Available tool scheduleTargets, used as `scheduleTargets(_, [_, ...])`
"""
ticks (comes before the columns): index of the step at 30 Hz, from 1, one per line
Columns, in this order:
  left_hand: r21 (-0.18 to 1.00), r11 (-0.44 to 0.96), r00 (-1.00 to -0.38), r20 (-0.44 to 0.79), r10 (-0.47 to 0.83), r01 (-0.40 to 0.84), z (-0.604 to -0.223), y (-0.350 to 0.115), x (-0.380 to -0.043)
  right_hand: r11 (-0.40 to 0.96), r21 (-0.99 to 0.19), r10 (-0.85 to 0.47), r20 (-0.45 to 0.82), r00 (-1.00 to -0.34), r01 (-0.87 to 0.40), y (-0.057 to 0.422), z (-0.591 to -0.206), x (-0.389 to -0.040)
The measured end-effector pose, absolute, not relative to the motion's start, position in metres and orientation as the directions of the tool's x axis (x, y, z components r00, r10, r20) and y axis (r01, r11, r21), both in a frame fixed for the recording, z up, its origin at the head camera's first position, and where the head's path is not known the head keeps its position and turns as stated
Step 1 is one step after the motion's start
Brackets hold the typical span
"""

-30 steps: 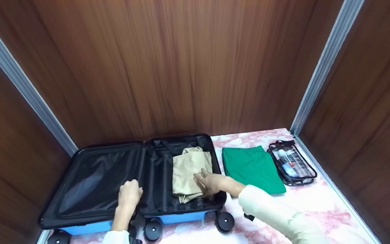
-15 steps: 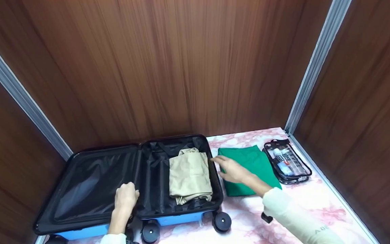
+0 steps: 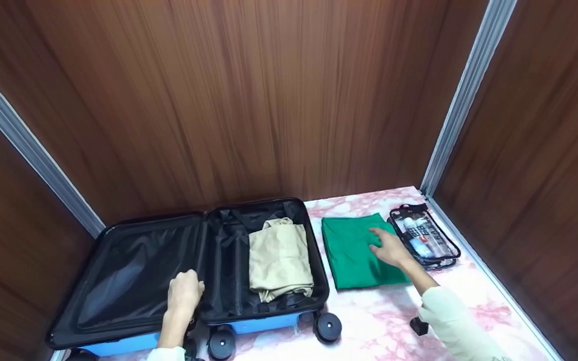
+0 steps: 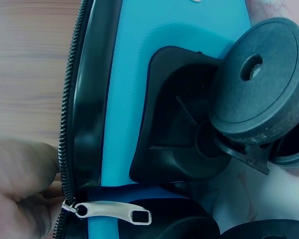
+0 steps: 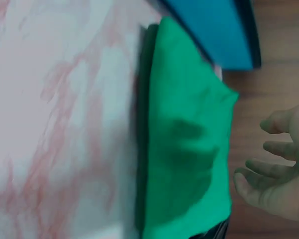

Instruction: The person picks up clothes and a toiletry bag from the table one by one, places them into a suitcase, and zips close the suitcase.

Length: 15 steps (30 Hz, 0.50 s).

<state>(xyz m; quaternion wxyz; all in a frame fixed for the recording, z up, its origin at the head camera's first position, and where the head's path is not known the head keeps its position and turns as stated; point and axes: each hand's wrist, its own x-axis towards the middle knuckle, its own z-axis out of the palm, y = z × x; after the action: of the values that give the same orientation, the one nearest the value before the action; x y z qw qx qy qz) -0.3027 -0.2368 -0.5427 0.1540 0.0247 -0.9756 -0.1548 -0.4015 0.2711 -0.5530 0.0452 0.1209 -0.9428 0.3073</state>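
Note:
A blue suitcase [image 3: 264, 323] lies open with black lining, and a folded beige garment [image 3: 280, 258] sits in its right half. My left hand [image 3: 185, 292] grips the near rim at the middle hinge. In the left wrist view its fingers [image 4: 20, 189] curl at the zipper edge, beside a silver zipper pull [image 4: 114, 213]. My right hand [image 3: 389, 246] hovers with spread fingers over the right part of a folded green cloth [image 3: 351, 250] and holds nothing. The right wrist view shows the green cloth [image 5: 184, 144] with the relaxed right hand [image 5: 276, 174] beside it.
A clear toiletry pouch [image 3: 423, 235] with bottles lies just right of the green cloth. Everything sits on a pink marbled surface [image 3: 394, 311] enclosed by wooden walls [image 3: 269, 100]. A black suitcase wheel [image 4: 261, 79] is close to my left wrist.
My right hand has left the beige garment in the suitcase and swung right, over the green cloth toward the pouch. The left hand has stayed on the rim.

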Motion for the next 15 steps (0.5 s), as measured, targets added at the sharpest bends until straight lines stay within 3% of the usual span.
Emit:
scheduleTargets(9, [0.305, 0.952, -0.952, 0.289, -0.097, -0.005, -0.541, -0.235, -0.302, 0.768, -0.62, -0.132, 0.092, -0.987, -0.16, 0.3, -0.562, -0.4])
scheduleTargets(15, [0.323, 0.946, -0.96, 0.251, -0.122, -0.036, -0.541, -0.235, -0.303, 0.804, -0.589, -0.105, 0.001, -0.994, -0.085, 0.312, -0.567, -0.393])
